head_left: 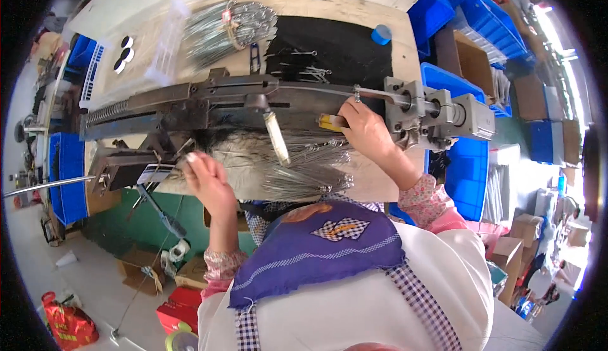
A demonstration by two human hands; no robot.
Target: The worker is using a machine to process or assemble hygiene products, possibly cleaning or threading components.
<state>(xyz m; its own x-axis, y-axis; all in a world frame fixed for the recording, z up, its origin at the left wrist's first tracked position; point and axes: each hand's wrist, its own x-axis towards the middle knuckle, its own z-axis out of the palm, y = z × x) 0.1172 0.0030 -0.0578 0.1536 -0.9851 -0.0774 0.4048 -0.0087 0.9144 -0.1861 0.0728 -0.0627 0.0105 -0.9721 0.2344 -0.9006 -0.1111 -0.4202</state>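
A long dark metal bench machine (209, 101) runs across the worktable, with a pale-handled lever (276, 137) at its middle. My right hand (368, 130) is closed at the machine's right end, its fingertips by a small metal fitting (357, 92). A yellow piece (332, 123) shows beside its palm; whether I hold it is unclear. My left hand (208, 180) is closed in front of the machine's left part, fingertips pinched and slightly blurred; what they hold is hidden. Between my hands lies a pile of thin metal wire pieces (310, 170).
Behind the machine lie a bundle of wire pieces (231, 25), a black mat (342, 44) with a few loose pieces, and a blue round cap (381, 34). A clear plastic tray (161, 59) stands left. Blue bins (465, 161) line the right side. A grey clamp block (472, 116) sits at right.
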